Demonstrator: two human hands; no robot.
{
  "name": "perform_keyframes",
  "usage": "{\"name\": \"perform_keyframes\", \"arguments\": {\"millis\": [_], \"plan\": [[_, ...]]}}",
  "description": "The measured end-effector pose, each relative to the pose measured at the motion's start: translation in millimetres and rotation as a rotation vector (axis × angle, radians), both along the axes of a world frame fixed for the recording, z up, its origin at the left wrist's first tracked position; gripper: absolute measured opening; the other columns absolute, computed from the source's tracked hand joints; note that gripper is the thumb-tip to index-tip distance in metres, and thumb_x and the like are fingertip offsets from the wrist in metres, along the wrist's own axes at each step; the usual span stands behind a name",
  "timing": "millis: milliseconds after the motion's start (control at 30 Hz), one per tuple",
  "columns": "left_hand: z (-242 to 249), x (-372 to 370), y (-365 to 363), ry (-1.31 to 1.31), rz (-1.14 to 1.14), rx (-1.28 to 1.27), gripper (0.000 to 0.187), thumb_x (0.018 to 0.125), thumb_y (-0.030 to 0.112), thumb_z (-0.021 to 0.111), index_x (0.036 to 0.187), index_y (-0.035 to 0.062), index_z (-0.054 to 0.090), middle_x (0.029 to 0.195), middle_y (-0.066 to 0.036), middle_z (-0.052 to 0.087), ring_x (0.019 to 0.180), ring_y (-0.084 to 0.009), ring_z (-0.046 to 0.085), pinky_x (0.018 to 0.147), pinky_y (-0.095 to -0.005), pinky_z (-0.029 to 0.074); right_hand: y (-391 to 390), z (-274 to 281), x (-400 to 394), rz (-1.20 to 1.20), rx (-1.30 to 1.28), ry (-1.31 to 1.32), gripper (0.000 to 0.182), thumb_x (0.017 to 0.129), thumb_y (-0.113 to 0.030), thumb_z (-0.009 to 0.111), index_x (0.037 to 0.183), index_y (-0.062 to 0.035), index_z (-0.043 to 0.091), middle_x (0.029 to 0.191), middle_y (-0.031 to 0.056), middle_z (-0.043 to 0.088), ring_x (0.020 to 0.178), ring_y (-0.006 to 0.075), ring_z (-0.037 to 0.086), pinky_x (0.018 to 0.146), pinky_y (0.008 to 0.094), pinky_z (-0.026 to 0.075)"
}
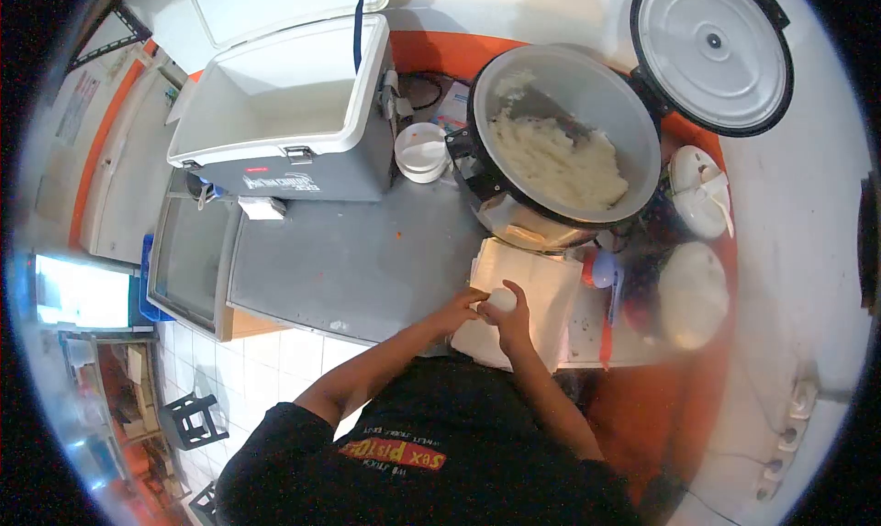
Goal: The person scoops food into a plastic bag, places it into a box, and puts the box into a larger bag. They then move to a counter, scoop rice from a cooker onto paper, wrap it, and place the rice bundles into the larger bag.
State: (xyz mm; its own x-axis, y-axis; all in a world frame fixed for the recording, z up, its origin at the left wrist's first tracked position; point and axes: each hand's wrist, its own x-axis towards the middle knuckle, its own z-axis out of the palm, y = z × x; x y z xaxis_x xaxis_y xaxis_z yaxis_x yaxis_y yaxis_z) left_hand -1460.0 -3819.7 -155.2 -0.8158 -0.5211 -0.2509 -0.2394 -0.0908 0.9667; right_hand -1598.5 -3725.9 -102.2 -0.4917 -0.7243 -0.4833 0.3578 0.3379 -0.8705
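Just above a stack of pale paper sheets (532, 283), my right hand (510, 322) has its fingers around a small white round object (502, 299). My left hand (459, 311) meets it from the left, its fingertips at the same object; the fingers look closed together, and whether they grip it is too small to tell. Behind the paper stands a large open cooker (564, 131) with white rice (560, 163) inside, its round lid (713, 41) raised at the right.
An open grey cooler box (294, 173) stands on the grey table (349, 260) at the left. White tubs (422, 150) sit between cooler and cooker. Lidded containers (695, 296) and a blue-and-red item (601, 269) are at the right. A black stool (193, 420) is on the floor.
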Motion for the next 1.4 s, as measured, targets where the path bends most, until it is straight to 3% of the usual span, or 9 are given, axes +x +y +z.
{"name": "perform_keyframes", "arguments": {"millis": [100, 167, 233, 333, 867, 967, 1033, 1133, 1400], "plan": [[18, 11, -32, -0.243, 0.069, -0.164, 0.048, 0.080, 0.001, 0.061, 0.128, 0.0053, 0.061, 0.115, -0.012, 0.063, 0.110, -0.0252, 0.057, 0.086, -0.0353, 0.052, 9, 1, -3, 0.079, 0.054, -0.060, 0.070, 0.073, 0.001, 0.078, 0.135, -0.0089, 0.048, 0.102, 0.0132, 0.063, 0.090, 0.0225, 0.065, 0.075, 0.0348, 0.056], [-62, 36, -83, -0.199, 0.426, -0.663, 0.051, 0.078, -0.002, 0.058, 0.128, 0.0070, 0.061, 0.119, -0.014, 0.063, 0.112, -0.0300, 0.056, 0.088, -0.0376, 0.051, 19, 6, -5, 0.061, 0.043, -0.073, 0.068, 0.074, 0.001, 0.077, 0.135, -0.0091, 0.048, 0.103, 0.0131, 0.063, 0.090, 0.0227, 0.065, 0.075, 0.0348, 0.056], [-13, 56, -120, -0.570, 0.461, -1.032, 0.036, 0.081, -0.004, 0.057, 0.115, 0.0032, 0.062, 0.124, -0.012, 0.060, 0.116, -0.0343, 0.055, 0.094, -0.0411, 0.050, 27, 7, -11, 0.036, 0.028, -0.085, 0.067, 0.074, 0.002, 0.077, 0.135, -0.0092, 0.049, 0.103, 0.0130, 0.063, 0.090, 0.0230, 0.065, 0.075, 0.0348, 0.056], [-37, 90, -159, -0.570, 0.216, -1.227, 0.038, 0.080, -0.005, 0.060, 0.116, 0.0059, 0.062, 0.125, -0.009, 0.061, 0.115, -0.0312, 0.057, 0.095, -0.0414, 0.050, 45, 2, -26, -0.030, 0.057, -0.030, 0.069, 0.073, -0.001, 0.080, 0.134, -0.0101, 0.049, 0.102, 0.0125, 0.062, 0.090, 0.0236, 0.065, 0.074, 0.0357, 0.057], [-75, 100, -195, -0.362, 0.020, -1.344, 0.015, 0.074, 0.006, 0.059, 0.088, 0.0079, 0.063, 0.098, -0.009, 0.063, 0.097, -0.0320, 0.060, 0.082, -0.0412, 0.054, 103, -11, -32, -0.372, 0.058, -0.137, 0.066, 0.074, 0.004, 0.079, 0.132, -0.0074, 0.049, 0.104, 0.0157, 0.062, 0.092, 0.0279, 0.066, 0.081, 0.0414, 0.059], [-72, 94, -197, -0.479, 0.170, -1.203, 0.018, 0.079, 0.005, 0.063, 0.097, 0.0069, 0.066, 0.099, -0.007, 0.066, 0.096, -0.0264, 0.064, 0.081, -0.0366, 0.054, 113, -11, -38, -0.380, 0.071, -0.069, 0.059, 0.079, 0.002, 0.074, 0.132, -0.0060, 0.048, 0.107, 0.0177, 0.062, 0.089, 0.0278, 0.067, 0.071, 0.0394, 0.060], [-64, 84, -187, -0.063, 0.727, 0.010, 0.022, 0.089, 0.010, 0.068, 0.109, 0.0017, 0.067, 0.104, -0.008, 0.068, 0.098, -0.0210, 0.065, 0.085, -0.0327, 0.054, 121, -8, -34, -0.456, 0.022, -0.141, 0.058, 0.080, 0.002, 0.073, 0.132, -0.0066, 0.048, 0.107, 0.0173, 0.062, 0.090, 0.0277, 0.067, 0.071, 0.0393, 0.060], [-10, 47, -151, 0.299, 0.687, 0.423, 0.031, 0.093, 0.014, 0.069, 0.117, -0.0044, 0.064, 0.109, -0.011, 0.068, 0.098, -0.0176, 0.064, 0.091, -0.0313, 0.053, 145, -7, -36, -0.585, -0.019, -0.181, 0.057, 0.081, 0.003, 0.071, 0.132, -0.0071, 0.049, 0.108, 0.0158, 0.063, 0.092, 0.0271, 0.066, 0.073, 0.0392, 0.059], [183, -110, 15, 0.607, -0.062, 0.357, 0.019, 0.092, 0.008, 0.068, 0.107, -0.0028, 0.069, 0.107, -0.012, 0.069, 0.099, -0.0200, 0.066, 0.089, -0.0325, 0.052, 258, 18, -36, -1.011, -0.063, -0.019, 0.056, 0.076, -0.003, 0.076, 0.127, -0.0033, 0.054, 0.108, 0.0106, 0.063, 0.091, 0.0244, 0.064, 0.079, 0.0375, 0.056]]}}
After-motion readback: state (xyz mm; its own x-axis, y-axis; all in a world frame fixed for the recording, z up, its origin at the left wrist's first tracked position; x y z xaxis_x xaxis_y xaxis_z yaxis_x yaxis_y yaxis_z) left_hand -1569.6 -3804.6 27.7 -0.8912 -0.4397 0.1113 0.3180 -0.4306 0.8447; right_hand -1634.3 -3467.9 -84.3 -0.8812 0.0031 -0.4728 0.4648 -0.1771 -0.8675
